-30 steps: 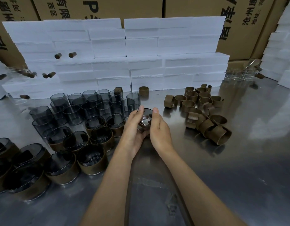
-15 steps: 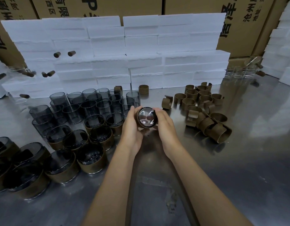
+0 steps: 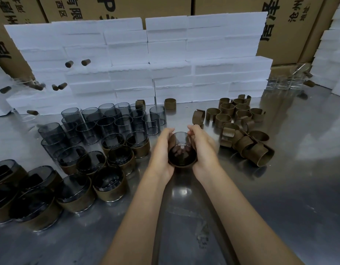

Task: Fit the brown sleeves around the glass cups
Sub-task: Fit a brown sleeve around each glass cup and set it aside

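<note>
Glass cup [image 3: 181, 148], tilted above the steel table [image 3: 280, 188], is gripped by both left hand [image 3: 162, 150] and right hand [image 3: 202, 148], fingers curled around its brown sleeve [image 3: 182, 163]; uneven pushing could jam the sleeve crooked.

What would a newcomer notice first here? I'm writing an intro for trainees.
Centre stage, the left hand and right hand grip a glass cup with a brown sleeve round it. Left of them stand rows of bare cups and, nearer, sleeved cups; to the right lies a heap of loose sleeves. White foam blocks wall the back.
</note>
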`<state>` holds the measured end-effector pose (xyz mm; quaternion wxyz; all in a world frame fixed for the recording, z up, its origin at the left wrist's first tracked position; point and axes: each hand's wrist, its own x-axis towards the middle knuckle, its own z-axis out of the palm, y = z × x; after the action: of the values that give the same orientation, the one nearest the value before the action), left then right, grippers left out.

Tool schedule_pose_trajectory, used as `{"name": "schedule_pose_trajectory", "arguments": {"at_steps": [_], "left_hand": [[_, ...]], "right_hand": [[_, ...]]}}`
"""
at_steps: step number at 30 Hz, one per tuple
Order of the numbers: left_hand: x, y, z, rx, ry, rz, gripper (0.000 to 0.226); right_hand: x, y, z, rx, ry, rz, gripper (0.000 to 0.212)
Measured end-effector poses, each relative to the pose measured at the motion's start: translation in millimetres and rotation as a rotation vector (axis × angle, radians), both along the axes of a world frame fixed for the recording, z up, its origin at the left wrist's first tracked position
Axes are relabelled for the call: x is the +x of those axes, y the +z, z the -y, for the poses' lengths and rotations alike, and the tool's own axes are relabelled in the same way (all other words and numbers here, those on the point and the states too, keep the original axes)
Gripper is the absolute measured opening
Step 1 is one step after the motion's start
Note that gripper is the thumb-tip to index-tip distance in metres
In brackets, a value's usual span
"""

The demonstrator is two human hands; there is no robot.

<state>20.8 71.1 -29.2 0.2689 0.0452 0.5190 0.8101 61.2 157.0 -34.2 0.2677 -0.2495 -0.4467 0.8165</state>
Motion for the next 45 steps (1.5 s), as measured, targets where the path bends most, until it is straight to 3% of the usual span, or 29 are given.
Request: {"name": "schedule_pose_trajectory", "arguments": {"at_steps": [4,10,28,31,34,38,40,42,45], "left_hand": [[-1.0,0.5,0.0,-0.117,0.066,-0.114,0.013],[1.8,0.2,-0.7,-0.147,0.018,-0.072,0.023],[1.9,-2.7,-2.9,-0.167,0.022,-0.050,0.041],[-0.9,-1.8,-1.7,-0.195,-0.073,-0.106,0.051],[4.5,0.7,-3.7,-0.233,-0.239,-0.215,0.030],[14.7,-1.9,-7.6,-0.367,-0.368,-0.347,0.080],[15.7,-2.7,-8.7,-0.301,-0.305,-0.299,0.078],[13.6,1.1,-7.5,-0.138,-0.204,-0.162,0.059],[5.6,7.3,2.7,0.240,-0.134,0.114,0.040]], "right_hand": [[2.6,4.2,1.2,-0.021,0.011,0.001,0.027],[4.1,2.6,1.8,0.087,-0.007,0.059,0.045],[7.1,3.8,4.9,0.071,0.068,0.065,0.045],[9.0,9.0,1.7,0.050,0.036,0.089,0.047],[10.4,14.3,-10.1,0.084,-0.117,0.080,0.050],[12.7,16.7,-26.7,0.228,-0.294,0.031,0.061],[13.6,18.1,-27.3,0.242,-0.258,-0.036,0.065],[12.9,19.1,-25.1,0.229,-0.196,-0.115,0.061],[8.5,17.3,-21.2,0.317,-0.067,-0.053,0.033]]}}
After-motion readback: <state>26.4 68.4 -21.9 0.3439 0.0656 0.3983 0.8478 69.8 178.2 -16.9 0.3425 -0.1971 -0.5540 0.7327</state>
